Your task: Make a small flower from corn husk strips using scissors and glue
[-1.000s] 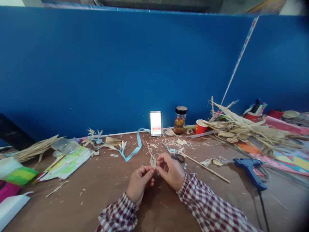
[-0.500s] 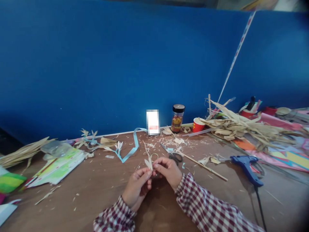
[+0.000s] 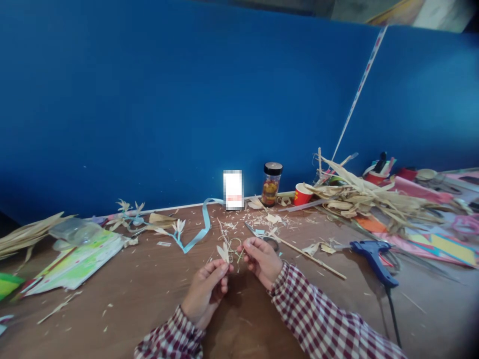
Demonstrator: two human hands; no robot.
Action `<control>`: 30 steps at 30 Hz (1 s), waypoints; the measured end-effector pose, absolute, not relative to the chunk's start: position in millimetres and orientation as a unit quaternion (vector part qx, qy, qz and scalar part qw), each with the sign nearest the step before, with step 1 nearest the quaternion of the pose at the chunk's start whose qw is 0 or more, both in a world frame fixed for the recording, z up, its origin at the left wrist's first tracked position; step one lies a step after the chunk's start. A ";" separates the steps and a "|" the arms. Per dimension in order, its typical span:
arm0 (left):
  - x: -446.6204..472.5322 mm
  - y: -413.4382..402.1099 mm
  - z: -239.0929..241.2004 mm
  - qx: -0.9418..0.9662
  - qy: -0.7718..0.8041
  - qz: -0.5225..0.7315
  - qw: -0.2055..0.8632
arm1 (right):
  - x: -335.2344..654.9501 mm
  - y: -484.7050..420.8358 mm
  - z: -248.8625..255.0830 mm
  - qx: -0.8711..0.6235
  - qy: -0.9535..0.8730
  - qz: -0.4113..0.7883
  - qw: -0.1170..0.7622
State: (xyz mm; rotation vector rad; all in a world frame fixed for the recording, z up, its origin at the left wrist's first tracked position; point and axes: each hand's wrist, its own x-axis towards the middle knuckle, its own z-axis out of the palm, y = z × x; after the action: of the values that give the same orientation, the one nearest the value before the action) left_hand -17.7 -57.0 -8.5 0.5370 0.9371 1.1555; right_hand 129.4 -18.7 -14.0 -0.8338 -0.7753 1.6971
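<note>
Husk petals [image 3: 223,253], pale, stand just above the tabletop [image 3: 149,304], bases in the left hand's [image 3: 208,286] closed thumb-and-finger grip. Right hand [image 3: 262,262] beside them, fingertips together, apparently on a thin strand [image 3: 240,256]. Best handling: pinch low, tension gently, leave tips uncrushed.

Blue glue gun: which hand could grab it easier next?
Probably the right hand: it's nearer the glue gun. The left hand is farther away, pinching a pale petal-like piece.
</note>
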 end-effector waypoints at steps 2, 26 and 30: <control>-18.1 -56.5 -8.6 0.239 0.422 0.522 0.702 | 128.7 -19.5 -14.9 -0.346 -0.329 0.708 0.520; -67.1 -31.4 -15.9 0.567 0.639 0.419 0.307 | 125.4 -22.8 -19.2 -0.333 -0.369 0.718 0.488; -66.6 -31.6 -18.9 0.629 0.650 0.336 0.261 | 125.2 -22.5 -20.8 -0.337 -0.385 0.707 0.488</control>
State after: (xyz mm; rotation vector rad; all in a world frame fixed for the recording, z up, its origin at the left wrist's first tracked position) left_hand -66.6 -31.6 -18.9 1.7043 1.7613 0.9099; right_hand 125.2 -22.5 -20.8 -0.8193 -0.9351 1.7193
